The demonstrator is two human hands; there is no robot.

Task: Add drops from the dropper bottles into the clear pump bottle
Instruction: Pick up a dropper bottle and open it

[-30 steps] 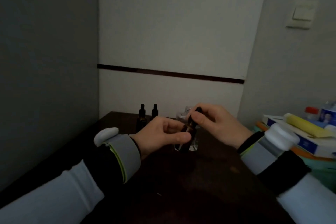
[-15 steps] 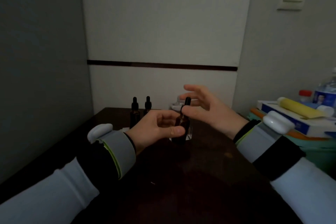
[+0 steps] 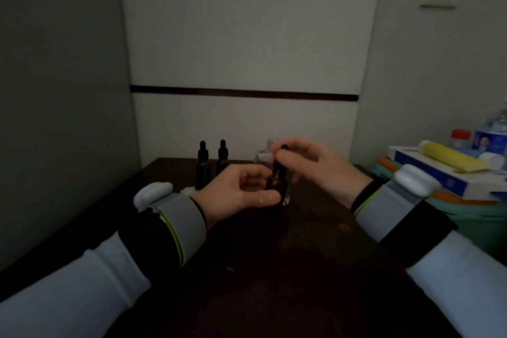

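The left hand [image 3: 241,189] grips a dark dropper bottle [image 3: 275,186] just above the table [image 3: 274,269]. The right hand [image 3: 315,167] pinches its cap [image 3: 279,166] from above. Right behind the dropper bottle stands the clear pump bottle [image 3: 264,155], mostly hidden by the fingers. Left of the dropper bottle two spare droppers [image 3: 203,170] stand upright, side by side. Well right of it a stack of boxes [image 3: 428,170] carries a yellow tube [image 3: 447,158], with a water bottle [image 3: 491,140] behind.

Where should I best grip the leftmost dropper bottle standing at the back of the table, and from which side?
I would grip the leftmost dropper bottle round its wide body, from its left: it stands upright, its top is narrow, and the second bottle stands close on its right.
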